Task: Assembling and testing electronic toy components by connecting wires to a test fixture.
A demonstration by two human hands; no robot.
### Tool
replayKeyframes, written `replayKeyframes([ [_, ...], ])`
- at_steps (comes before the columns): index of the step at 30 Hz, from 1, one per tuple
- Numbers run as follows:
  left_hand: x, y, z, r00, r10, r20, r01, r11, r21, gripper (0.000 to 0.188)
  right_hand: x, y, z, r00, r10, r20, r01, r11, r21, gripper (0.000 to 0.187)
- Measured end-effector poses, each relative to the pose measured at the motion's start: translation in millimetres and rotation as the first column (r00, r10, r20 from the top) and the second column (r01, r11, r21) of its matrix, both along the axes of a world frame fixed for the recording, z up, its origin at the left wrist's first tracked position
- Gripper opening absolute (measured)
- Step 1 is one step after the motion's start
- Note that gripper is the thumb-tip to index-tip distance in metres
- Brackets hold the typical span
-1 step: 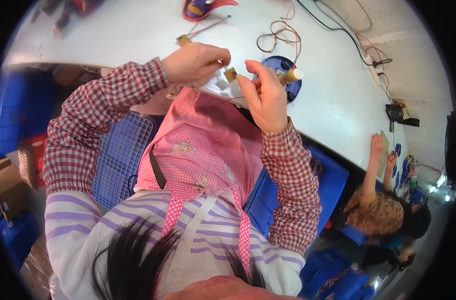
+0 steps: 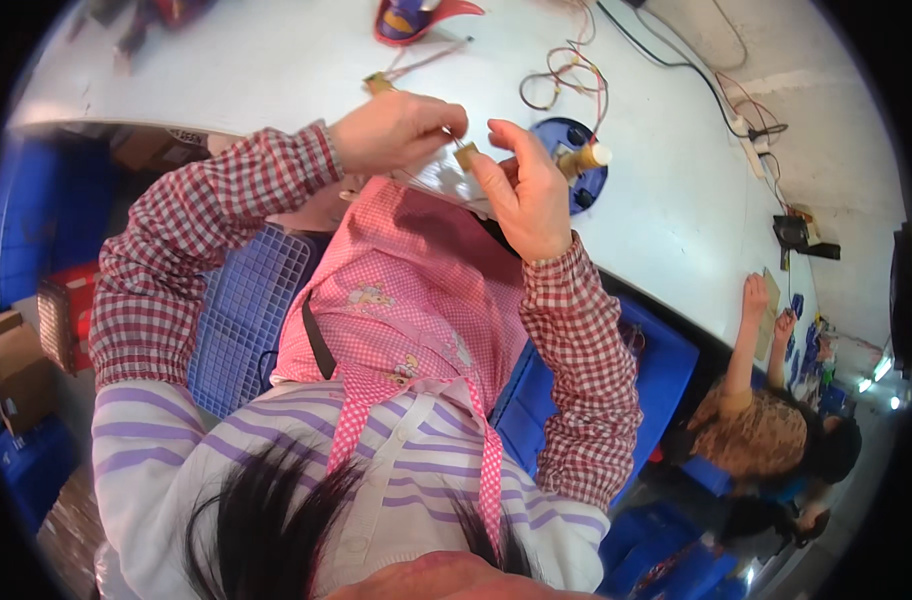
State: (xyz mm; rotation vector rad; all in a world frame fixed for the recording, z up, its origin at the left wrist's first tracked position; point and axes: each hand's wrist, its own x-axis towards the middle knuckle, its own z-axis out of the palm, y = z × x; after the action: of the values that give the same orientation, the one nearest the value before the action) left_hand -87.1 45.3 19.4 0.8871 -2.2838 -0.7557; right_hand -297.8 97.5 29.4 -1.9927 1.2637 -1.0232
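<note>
In front of me a small yellow-brown circuit board (image 2: 465, 156) is held just off the table's near edge. My right hand (image 2: 531, 195) is closed on it, the thumb along its lower right side and the index finger raised apart. My left hand (image 2: 391, 132) pinches a thin wire running to the board's top; its fingertips are partly hidden. Past the left hand lies another small yellow-brown board (image 2: 378, 83) with wires. Beside my right hand sits a round blue base (image 2: 590, 190) with a yellowish cylinder (image 2: 583, 158), white at its end, on it.
On the white table (image 2: 676, 200) lie tangled red and black wires (image 2: 566, 80) and a red holder (image 2: 386, 38) with a purple part. A power strip (image 2: 751, 155) runs along the right edge. Blue crates (image 2: 656, 360) stand below. At far right another person (image 2: 761, 425) works at the table.
The whole view has shifted slightly. The small board sits closer against my right thumb and is tilted a little differently. Both hands keep nearly the same hold.
</note>
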Motion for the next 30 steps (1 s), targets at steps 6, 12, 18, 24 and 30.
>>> replayKeyframes([
  [6,27,20,-4,0.941,0.319,-0.114,-0.332,0.935,-0.122,0.025,13,-12,-21,0.984,-0.028,0.175,-0.033,0.942,0.335,0.024],
  [12,78,-19,-17,0.85,0.51,0.133,-0.513,0.858,-0.011,0.028,10,-8,-38,0.978,-0.044,0.204,-0.035,0.93,0.367,0.024],
  [18,69,-31,-21,0.856,0.46,0.235,-0.487,0.871,0.068,0.036,12,-6,-37,0.979,-0.029,0.204,-0.038,0.947,0.318,0.023],
  [24,64,-37,-17,0.866,0.495,0.07,-0.489,0.812,0.32,0.031,14,-3,-36,0.973,-0.048,0.226,-0.016,0.962,0.272,0.025],
  [30,60,-36,-8,0.852,0.524,0.017,-0.449,0.713,0.538,0.016,14,-1,-39,0.98,-0.047,0.192,0.006,0.978,0.207,0.022],
])
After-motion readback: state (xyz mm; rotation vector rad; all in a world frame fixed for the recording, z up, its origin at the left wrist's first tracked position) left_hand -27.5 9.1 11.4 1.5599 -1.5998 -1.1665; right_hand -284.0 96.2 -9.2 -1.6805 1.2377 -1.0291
